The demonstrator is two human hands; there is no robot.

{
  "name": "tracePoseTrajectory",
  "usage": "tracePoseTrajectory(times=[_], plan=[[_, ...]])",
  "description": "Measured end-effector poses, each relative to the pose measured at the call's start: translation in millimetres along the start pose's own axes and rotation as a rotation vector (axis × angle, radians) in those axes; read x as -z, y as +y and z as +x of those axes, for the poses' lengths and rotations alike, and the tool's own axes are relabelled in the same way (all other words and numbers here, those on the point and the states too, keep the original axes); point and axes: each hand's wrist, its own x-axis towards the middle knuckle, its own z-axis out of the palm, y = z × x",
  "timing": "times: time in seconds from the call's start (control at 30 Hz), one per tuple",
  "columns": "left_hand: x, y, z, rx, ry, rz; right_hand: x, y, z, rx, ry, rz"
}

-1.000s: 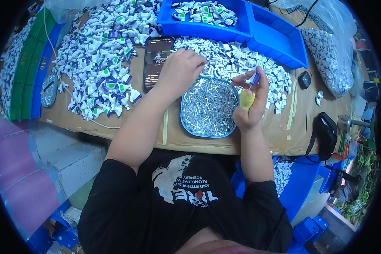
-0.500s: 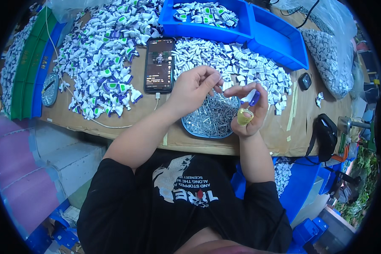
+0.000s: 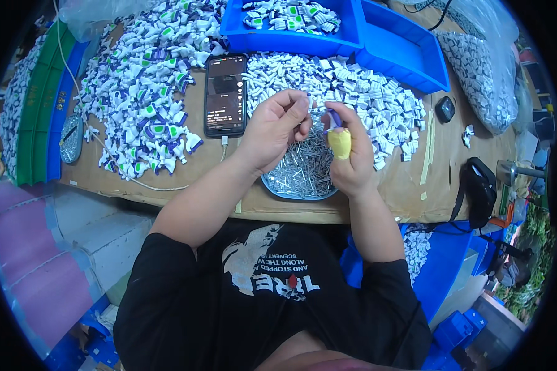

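My left hand (image 3: 277, 131) is closed in a pinch over a shallow tray of loose metal pins (image 3: 298, 170); whatever sits between its fingertips is too small to make out. Facing it, my right hand (image 3: 353, 151) grips a small purple-and-white plastic part (image 3: 333, 120) between thumb and fingers. A yellow wrap (image 3: 339, 143) covers that thumb. The fingertips of both hands are close together, with a small gap. Just beyond them lies a pile of small white plastic parts (image 3: 377, 108).
A phone (image 3: 224, 96) on a cable lies left of my hands, beside a heap of white, purple and green figure parts (image 3: 148, 93). Blue bins (image 3: 402, 46) stand at the back. To the right are a small black case (image 3: 444, 109), a black pouch (image 3: 478, 191) and a clear bag of parts (image 3: 473, 77).
My right hand has turned and come in toward the left hand, bringing the plastic part with it; its fingers have closed up more. My left hand has shifted slightly left.
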Motion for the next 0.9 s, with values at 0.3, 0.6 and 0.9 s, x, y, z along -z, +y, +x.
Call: tracePoseTrajectory(times=[0.3, 0.6, 0.9], plan=[[-8.2, -6.2, -0.4, -0.092, 0.054, 0.081, -4.7, -1.5, -0.3, -0.203, -0.150, 0.499], [-9.0, -10.9, -1.0, -0.169, 0.046, 0.131, -5.3, -2.2, -0.5, -0.238, -0.117, 0.432], [-9.0, -11.2, -3.8, -0.524, 0.013, 0.793, -6.4, -8.0, -0.7, -0.225, -0.048, 0.390]])
